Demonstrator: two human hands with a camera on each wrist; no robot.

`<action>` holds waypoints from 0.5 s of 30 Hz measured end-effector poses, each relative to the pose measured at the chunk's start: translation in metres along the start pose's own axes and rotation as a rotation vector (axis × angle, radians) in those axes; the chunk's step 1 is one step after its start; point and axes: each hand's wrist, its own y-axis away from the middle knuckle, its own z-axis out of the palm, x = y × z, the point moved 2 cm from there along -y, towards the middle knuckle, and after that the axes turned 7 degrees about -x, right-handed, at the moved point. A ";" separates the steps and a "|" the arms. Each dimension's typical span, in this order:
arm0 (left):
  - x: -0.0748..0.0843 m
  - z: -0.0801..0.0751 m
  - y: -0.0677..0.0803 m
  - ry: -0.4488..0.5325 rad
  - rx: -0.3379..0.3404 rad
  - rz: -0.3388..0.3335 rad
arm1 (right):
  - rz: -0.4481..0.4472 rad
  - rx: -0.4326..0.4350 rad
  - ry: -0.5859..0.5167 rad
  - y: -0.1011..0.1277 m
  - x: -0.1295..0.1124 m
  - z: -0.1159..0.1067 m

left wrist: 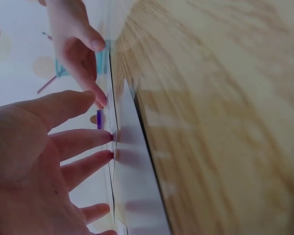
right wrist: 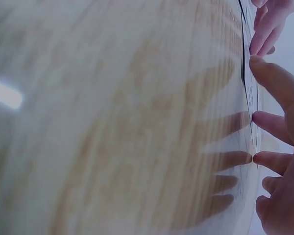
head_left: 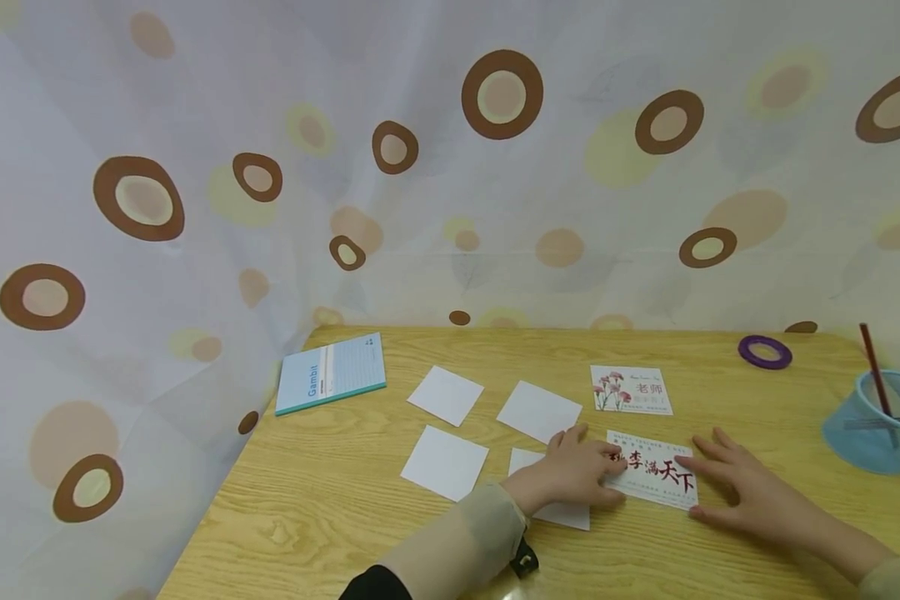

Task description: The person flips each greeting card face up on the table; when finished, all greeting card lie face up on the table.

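Observation:
A white card with large red Chinese characters (head_left: 651,472) lies flat on the wooden table. My left hand (head_left: 572,469) touches its left end with spread fingers. At the card's right end, my right hand (head_left: 750,490) rests its index fingertip, with the thumb by the lower right corner. A flower-printed card (head_left: 633,390) lies just behind. Under my left hand and wrist is a blank white card (head_left: 562,514), partly hidden. The left wrist view shows the left fingers (left wrist: 85,144) extended to the card; in the right wrist view the right fingers (right wrist: 272,159) reach down to the tabletop.
More blank cards (head_left: 445,463) lie left of my left hand. A blue notebook (head_left: 330,373) sits at the back left. Toward the back right is a purple ring (head_left: 765,352); a blue mesh cup (head_left: 862,433) holding pencils stands at the right. A patterned curtain (head_left: 420,200) borders the table.

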 end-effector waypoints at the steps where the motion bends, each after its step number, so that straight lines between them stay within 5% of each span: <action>1: -0.001 0.000 0.000 0.007 -0.002 -0.002 | 0.006 -0.002 0.004 -0.001 0.001 0.000; 15: -0.005 0.001 -0.004 0.025 0.010 -0.026 | 0.061 -0.055 0.020 -0.013 0.001 -0.007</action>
